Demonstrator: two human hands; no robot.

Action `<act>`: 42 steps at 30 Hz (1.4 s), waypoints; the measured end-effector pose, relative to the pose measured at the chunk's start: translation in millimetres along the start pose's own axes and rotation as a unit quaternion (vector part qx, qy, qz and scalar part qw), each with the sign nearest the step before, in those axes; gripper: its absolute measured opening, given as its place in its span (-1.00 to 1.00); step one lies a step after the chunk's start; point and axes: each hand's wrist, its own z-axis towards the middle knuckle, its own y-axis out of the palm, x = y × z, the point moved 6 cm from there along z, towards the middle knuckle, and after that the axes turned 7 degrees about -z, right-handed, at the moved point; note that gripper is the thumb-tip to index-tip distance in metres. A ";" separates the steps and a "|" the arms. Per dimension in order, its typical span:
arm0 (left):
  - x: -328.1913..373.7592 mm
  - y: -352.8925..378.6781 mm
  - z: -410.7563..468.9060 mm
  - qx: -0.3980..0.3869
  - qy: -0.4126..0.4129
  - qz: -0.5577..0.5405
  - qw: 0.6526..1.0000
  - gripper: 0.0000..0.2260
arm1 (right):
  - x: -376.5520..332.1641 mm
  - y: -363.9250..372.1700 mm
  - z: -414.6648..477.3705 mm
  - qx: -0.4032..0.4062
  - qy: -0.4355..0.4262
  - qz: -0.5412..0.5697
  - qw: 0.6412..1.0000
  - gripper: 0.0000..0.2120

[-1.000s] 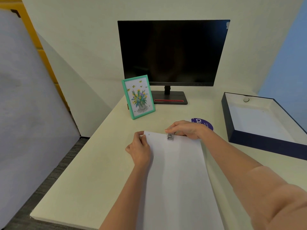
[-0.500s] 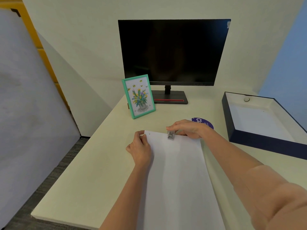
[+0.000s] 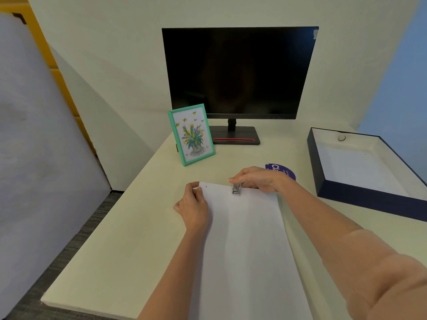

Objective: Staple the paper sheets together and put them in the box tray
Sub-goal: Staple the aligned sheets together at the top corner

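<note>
Unmoved, right hand (image 3: 258,180) grips stapler (image 3: 236,188) on far edge of paper sheets (image 3: 249,239).

An office workspace — a pale desk (image 3: 115,250) against a plain wall carries a dark computer monitor (image 3: 238,72) on its stand, a green-framed flower picture (image 3: 191,135), a navy box tray (image 3: 369,199), white paper sheets (image 3: 245,239) and a small stapler (image 3: 235,188) — with grey carpet (image 3: 76,248) below.
</note>
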 end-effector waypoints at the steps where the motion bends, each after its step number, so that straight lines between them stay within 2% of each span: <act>1: -0.2 -0.2 0.2 0.000 0.000 -0.001 1.000 -0.78 | 0.1 0.3 0.4 0.001 0.000 0.001 1.000 -0.47; 12: 1.7 -1.1 -0.1 0.006 0.012 0.008 1.000 -0.78 | -1.0 -1.3 2.8 0.012 0.005 -0.010 1.000 -0.48; 16: 0.2 0.4 0.0 0.001 0.020 0.014 1.000 -0.78 | 1.5 -3.0 7.1 0.062 -0.023 -0.003 0.998 -0.64; 19: -1.6 0.6 0.5 0.004 0.017 0.005 1.000 -0.77 | 0.6 -1.8 7.9 0.062 -0.035 0.003 0.997 -0.69; 22: -2.2 1.7 1.1 -0.009 0.004 -0.018 1.000 -0.79 | 0.9 -2.2 8.0 0.063 -0.037 0.003 0.997 -0.68; 27: -6.0 7.3 3.0 -0.055 0.012 0.015 0.998 -0.61 | 0.6 -3.4 9.7 0.067 -0.030 -0.016 0.997 -0.61; 31: -11.5 10.3 5.6 -0.059 0.008 0.021 0.998 -0.61 | -0.6 0.2 4.6 0.027 0.014 -0.033 0.999 -0.48; 34: -13.5 11.1 7.3 -0.055 0.011 0.029 0.998 -0.61 | -1.2 0.8 1.2 0.000 0.022 -0.028 0.999 -0.48; 39: -14.3 11.9 8.1 -0.052 0.016 0.030 0.998 -0.62 | 0.9 0.1 2.6 0.026 0.024 -0.030 0.999 -0.44; 42: -15.3 11.7 8.7 -0.048 0.016 0.033 0.998 -0.63 | -0.7 1.9 0.6 0.009 0.011 -0.031 0.999 -0.49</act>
